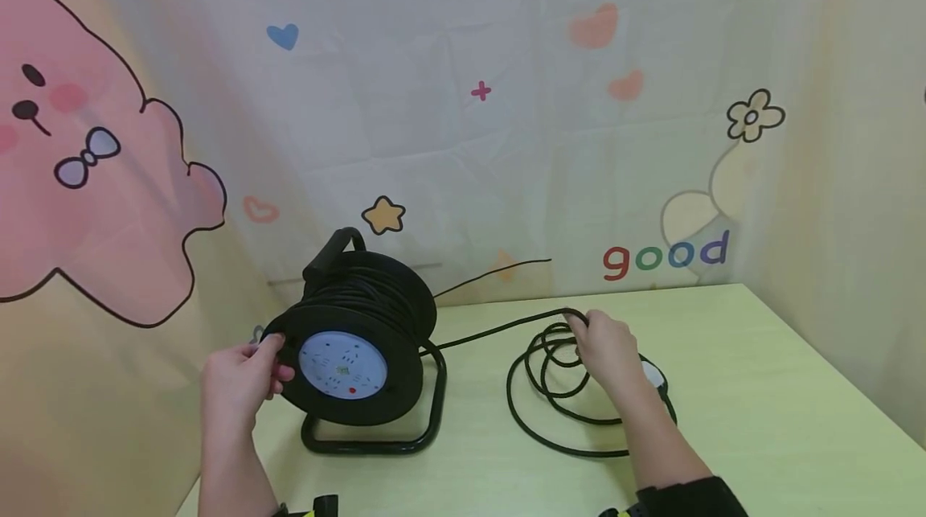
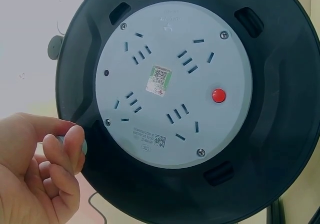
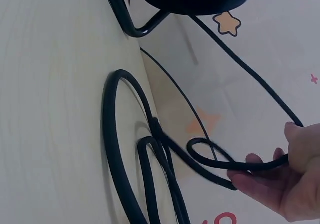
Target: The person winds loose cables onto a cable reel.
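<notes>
A black cable reel (image 1: 401,388) stands on its tubular frame (image 1: 376,447) at the left of the table, dark cable wound round its drum. Its front bears a pale round socket panel (image 2: 175,114) with a red button. At the left rim of the reel, my left hand (image 1: 242,376) pinches a small pale knob (image 2: 84,147), mostly hidden by the fingers. To the right, my right hand (image 1: 608,348) holds the black cable (image 1: 499,330), raised above the table. From there the cable stretches back to the reel, and a small loop hangs by the fingers in the right wrist view.
Loose coils of cable (image 1: 531,412) lie on the pale green table (image 1: 760,404) under the right hand. Partly behind the right wrist sits a black piece with a white face (image 1: 653,374). A thin dark cord (image 1: 492,272) runs along the printed curtain (image 1: 506,179) behind the reel.
</notes>
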